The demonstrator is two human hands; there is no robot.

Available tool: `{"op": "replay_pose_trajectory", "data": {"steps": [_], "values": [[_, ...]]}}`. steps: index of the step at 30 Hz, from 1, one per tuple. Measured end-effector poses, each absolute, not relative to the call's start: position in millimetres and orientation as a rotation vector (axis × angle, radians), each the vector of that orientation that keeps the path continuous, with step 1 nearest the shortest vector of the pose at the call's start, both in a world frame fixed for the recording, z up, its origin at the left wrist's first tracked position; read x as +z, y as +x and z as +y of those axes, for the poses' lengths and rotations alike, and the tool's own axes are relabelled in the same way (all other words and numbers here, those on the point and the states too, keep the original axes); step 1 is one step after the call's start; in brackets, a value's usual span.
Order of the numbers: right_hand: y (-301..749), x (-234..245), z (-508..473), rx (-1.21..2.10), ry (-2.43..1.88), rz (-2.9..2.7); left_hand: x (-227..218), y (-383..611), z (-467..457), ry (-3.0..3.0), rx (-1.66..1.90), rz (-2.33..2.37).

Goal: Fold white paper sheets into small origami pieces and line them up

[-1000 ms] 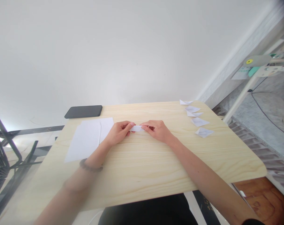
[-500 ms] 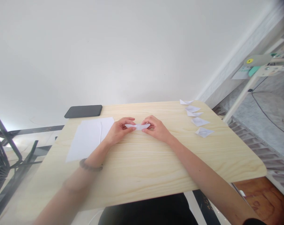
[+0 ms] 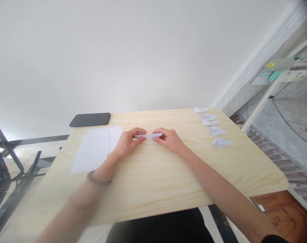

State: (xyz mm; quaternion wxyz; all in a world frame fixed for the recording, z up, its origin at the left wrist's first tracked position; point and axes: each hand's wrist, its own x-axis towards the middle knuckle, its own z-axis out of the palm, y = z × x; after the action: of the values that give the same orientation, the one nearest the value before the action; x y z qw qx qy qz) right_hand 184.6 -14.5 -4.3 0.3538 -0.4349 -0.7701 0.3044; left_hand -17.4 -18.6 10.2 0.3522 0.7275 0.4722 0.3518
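Note:
A small folded white paper boat (image 3: 149, 136) is held level above the middle of the wooden table (image 3: 153, 182). My left hand (image 3: 129, 142) pinches its left end between thumb and fingers. At the opposite end, my right hand (image 3: 168, 139) grips it the same way, with the fingertips partly behind the paper. Both ends of the boat are partly covered by my fingers.
Several folded paper boats (image 3: 216, 131) stand in a row along the table's right side. White paper sheets (image 3: 90, 152) lie at the left, beside my left forearm. Behind them is a black phone (image 3: 90, 119), close to the wall (image 3: 143, 54).
Both hands stay in nearly the same place. My right fingers have shifted slightly on the paper, and its middle shows a little differently between them.

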Motion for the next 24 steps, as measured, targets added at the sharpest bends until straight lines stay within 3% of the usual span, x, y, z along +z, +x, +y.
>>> {"op": "replay_pose_trajectory", "data": {"steps": [24], "values": [[186.1, 0.2, -16.7, 0.752, -1.089, -1.996, 11.4, -19.2, -22.6, 1.965, 0.756, 1.252]]}}
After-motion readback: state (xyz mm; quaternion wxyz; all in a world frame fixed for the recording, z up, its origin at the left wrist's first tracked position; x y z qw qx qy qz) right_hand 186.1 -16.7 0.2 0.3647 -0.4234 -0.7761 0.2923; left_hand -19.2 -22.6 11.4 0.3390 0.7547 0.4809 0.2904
